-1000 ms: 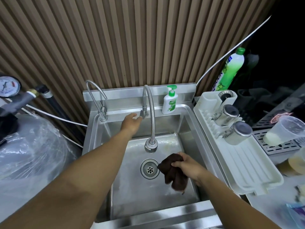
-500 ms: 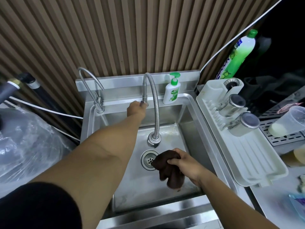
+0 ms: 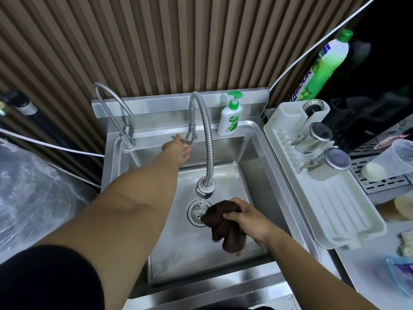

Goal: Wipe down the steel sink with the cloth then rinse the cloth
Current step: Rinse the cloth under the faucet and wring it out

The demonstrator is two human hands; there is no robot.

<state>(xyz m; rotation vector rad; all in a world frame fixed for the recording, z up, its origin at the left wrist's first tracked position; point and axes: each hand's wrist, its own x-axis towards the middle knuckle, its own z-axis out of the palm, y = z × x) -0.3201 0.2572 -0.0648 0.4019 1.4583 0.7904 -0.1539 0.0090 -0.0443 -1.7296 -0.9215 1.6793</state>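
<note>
While water falls from the spout head: the right hand grips the dark brown cloth, fingers curled round its bunched top; the rest hangs below the hand, over the floor of the sink.
Cloth: its left edge meets the stream, just left of the right hand.
Drain: under the stream, just beside the cloth.
Left hand: stretched to the back of the sink, fingers loosely straight, holding nothing, at the tap lever; contact cannot be told.
Flexible spout: arches from beside the left hand down to just above the right hand.
Soap bottle: on the back ledge, right of the left hand.
Drying rack: right of the right hand, beside the sink, holding steel cups.
</note>
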